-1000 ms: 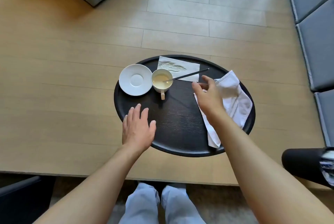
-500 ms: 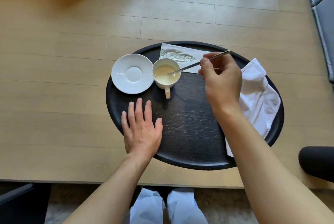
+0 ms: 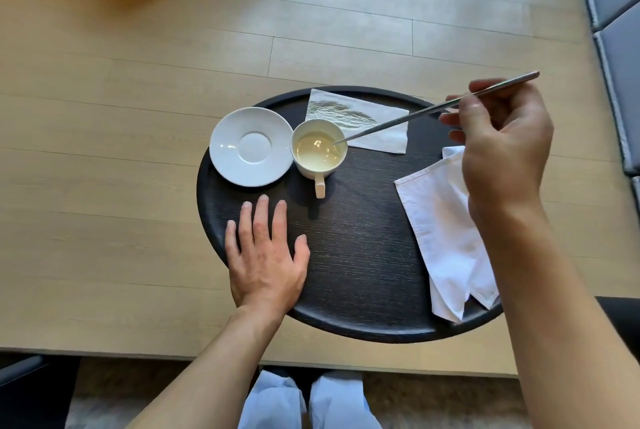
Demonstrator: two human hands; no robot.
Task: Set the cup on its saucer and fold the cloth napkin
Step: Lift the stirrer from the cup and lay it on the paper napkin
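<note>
While left hand [image 3: 265, 262] lies flat, right hand [image 3: 502, 148] pinches spoon [image 3: 415, 115].

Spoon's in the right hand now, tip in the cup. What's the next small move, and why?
Probably lift the spoon clear of the cup and set it down on the tray. The right hand pinches its handle while its tip dips in the liquid, and the cup stands beside the empty saucer, so it can't move cleanly yet.
</note>
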